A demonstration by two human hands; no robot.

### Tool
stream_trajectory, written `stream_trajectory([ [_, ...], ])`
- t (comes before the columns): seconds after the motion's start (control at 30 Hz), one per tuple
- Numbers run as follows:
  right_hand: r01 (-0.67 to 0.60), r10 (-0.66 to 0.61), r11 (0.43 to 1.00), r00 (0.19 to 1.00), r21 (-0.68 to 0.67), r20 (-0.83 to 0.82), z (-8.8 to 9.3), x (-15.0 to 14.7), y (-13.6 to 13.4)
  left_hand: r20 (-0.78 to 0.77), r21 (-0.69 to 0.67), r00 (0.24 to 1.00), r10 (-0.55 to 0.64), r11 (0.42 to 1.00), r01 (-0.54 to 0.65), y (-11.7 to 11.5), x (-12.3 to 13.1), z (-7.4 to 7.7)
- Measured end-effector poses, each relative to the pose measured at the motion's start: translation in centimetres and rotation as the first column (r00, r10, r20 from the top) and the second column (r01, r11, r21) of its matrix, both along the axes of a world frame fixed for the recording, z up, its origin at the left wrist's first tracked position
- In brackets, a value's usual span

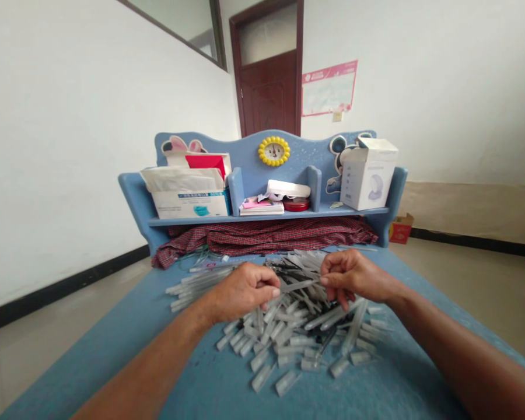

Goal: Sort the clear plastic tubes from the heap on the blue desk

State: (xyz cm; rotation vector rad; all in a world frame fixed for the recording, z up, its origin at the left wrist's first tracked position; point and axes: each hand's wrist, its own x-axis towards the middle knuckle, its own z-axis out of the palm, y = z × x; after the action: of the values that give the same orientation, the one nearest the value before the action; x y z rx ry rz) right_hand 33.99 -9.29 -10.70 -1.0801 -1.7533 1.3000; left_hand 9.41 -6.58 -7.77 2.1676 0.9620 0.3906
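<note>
A thin translucent plastic tube (300,285) spans the gap between my two hands, over the middle of the pile. My left hand (247,289) pinches its left end between thumb and fingers. At the other end, the thumb and forefinger of my right hand (350,274) are closed on it. Below lies a loose pile of short translucent plastic pieces (284,335) with wide ends, their exact kind unclear. Dark slim sticks (326,344) are mixed among them. Longer clear tubes (192,289) lie in a bundle left of my left hand.
The blue desk (126,350) has a raised shelf (271,217) at the back, bearing a mask box (192,201), a white carton (370,178) and a red round tin (296,205). A checked cloth (262,236) lies bunched beneath it. A yellow clock (274,151) is on the backboard.
</note>
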Motion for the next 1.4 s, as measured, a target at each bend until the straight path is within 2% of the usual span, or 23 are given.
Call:
stream_trajectory([
  [0.13,0.072,-0.069,0.996,0.995,0.051,-0.076,1.0,2.6,0.4,-0.002,-0.068,1.000,0.014,0.998,-0.015,1.0,-1.6,0.9],
  [0.23,0.198,-0.187,0.976,0.975,0.092,-0.119,1.4,3.8,0.9,-0.023,-0.081,0.996,0.091,0.992,-0.093,1.9,-2.8,1.0],
  [0.33,0.350,-0.336,0.925,0.935,0.147,-0.114,1.2,3.7,1.2,0.014,-0.035,0.975,0.222,0.975,-0.221,2.6,-3.3,0.5],
  [0.43,0.422,-0.431,0.872,0.902,0.248,-0.020,0.7,2.8,1.4,0.024,0.001,0.964,0.263,0.965,-0.263,2.8,-3.1,0.1],
  [0.53,0.348,-0.405,0.879,0.906,0.325,0.127,0.1,2.0,1.4,-0.011,0.015,0.972,0.234,0.972,-0.234,2.6,-2.6,-0.1],
  [0.63,0.219,-0.293,0.936,0.920,0.277,0.260,0.0,1.9,1.2,-0.029,0.033,0.980,0.196,0.980,-0.195,2.4,-2.1,-0.2],
  [0.73,0.184,-0.260,0.953,0.907,0.242,0.331,0.3,2.0,1.0,-0.011,0.047,0.986,0.169,0.985,-0.168,2.1,-1.7,-0.3],
  [0.83,0.225,-0.315,0.929,0.897,0.294,0.309,0.4,1.7,0.8,0.008,0.055,0.987,0.159,0.986,-0.159,1.5,-1.2,-0.2],
  [0.93,0.200,-0.332,0.882,0.907,0.427,0.260,0.4,0.8,0.3,0.030,0.051,0.990,0.138,0.989,-0.140,0.5,-0.4,0.0],
  [1.07,0.050,-0.276,0.817,0.908,0.574,0.314,0.6,-0.8,-0.9,0.008,0.083,0.997,0.080,0.993,-0.080,-1.1,0.9,0.0],
  [1.23,-0.151,-0.165,0.806,0.872,0.573,0.462,1.1,-1.8,-1.9,-0.064,0.263,0.998,-0.007,0.965,0.024,-2.2,1.7,0.2],
  [1.3,-0.142,-0.157,0.815,0.879,0.561,0.451,1.2,-1.6,-1.9,-0.094,0.345,0.995,-0.011,0.937,0.043,-2.1,1.5,0.5],
  [1.4,-0.024,-0.188,0.852,0.918,0.523,0.349,1.4,-1.0,-1.5,-0.106,0.424,0.994,0.019,0.905,0.028,-1.5,0.7,1.1],
])
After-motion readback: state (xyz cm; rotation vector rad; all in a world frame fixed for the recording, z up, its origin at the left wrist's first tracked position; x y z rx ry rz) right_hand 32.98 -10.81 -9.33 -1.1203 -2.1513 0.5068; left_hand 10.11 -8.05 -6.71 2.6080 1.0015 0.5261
